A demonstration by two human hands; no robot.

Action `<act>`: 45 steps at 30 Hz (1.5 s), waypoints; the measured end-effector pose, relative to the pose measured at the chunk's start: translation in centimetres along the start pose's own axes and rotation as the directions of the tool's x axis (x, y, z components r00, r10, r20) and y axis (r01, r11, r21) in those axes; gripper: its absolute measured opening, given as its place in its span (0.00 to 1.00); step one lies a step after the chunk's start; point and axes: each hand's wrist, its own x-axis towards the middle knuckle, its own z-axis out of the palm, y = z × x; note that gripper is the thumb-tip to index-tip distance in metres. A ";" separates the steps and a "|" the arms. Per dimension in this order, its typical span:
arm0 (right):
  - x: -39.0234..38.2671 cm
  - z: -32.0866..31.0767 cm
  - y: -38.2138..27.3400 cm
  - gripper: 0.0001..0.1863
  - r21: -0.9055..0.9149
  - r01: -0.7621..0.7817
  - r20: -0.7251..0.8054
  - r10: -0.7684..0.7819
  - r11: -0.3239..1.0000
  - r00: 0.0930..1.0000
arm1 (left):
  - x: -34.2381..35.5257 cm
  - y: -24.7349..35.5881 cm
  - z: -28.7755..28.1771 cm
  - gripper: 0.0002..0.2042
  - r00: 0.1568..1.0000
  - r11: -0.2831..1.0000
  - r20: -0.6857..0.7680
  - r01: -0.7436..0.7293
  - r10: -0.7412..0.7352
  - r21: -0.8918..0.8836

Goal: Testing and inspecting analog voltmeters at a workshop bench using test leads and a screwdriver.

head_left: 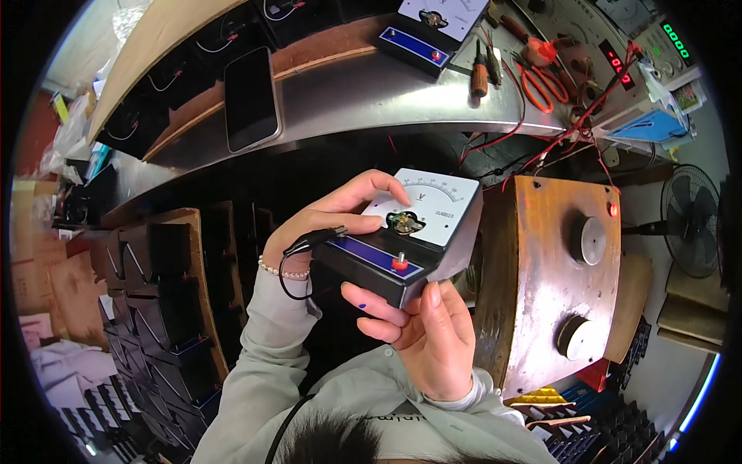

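A voltmeter point(423, 238) with a white dial, a black case and a blue strip is held tilted in front of my chest. My left hand point(328, 213) grips it from the left, with a thumb and finger over the dial's edge near the cut-out that bares the movement. A black crocodile clip point(313, 241) sits at the left end of the blue strip, its black lead looping by my beaded wrist. On the strip's right end stands a red terminal point(399, 263). My right hand point(437, 340) holds the meter's near lower corner between thumb and fingers.
Ahead is a metal bench point(325, 97) with a phone point(252, 100), another meter point(433, 31), a screwdriver point(479, 73) and orange-handled scissors point(545, 89). A wooden box with knobs point(533, 271) stands at right, below red leads. Black cases point(158, 286) are stacked at left.
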 end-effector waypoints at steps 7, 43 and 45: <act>-0.5 1.0 -0.2 0.24 -0.152 -0.001 -0.160 -0.023 0.988 0.987 | 0.4 -0.1 -0.1 0.19 0.999 0.999 0.032 -0.007 0.006 0.040; 5.8 5.0 -12.2 0.24 -0.473 0.449 0.332 -0.319 0.758 0.888 | 1.7 19.3 9.3 0.26 0.622 -0.195 0.483 -0.474 0.616 0.858; 6.2 6.8 -12.9 0.24 -0.429 0.569 0.392 -0.424 0.701 0.817 | 1.6 21.6 10.9 0.25 0.533 -0.319 0.546 -0.461 0.646 0.828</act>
